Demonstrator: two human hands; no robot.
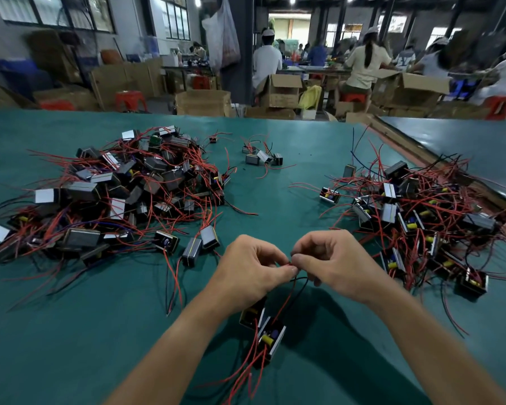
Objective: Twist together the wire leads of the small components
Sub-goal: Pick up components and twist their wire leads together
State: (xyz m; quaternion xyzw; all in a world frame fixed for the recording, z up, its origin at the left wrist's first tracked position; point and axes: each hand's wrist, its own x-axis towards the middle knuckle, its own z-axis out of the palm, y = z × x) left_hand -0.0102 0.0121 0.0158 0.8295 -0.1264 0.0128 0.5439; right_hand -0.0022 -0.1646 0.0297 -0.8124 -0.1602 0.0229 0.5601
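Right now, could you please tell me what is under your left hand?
Below the left hand, one small component peeks out, its top covered by the wrist. A second component shows beside it. Where their red leads meet is hidden by the fingertips.

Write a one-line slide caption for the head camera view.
Left hand and right hand pinch red wire ends of two small components over a green table, between two piles.

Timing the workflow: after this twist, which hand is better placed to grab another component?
Left, narrowly: the left hand lies beside two loose components clear of the left pile; the right pile has its nearest ones tangled.
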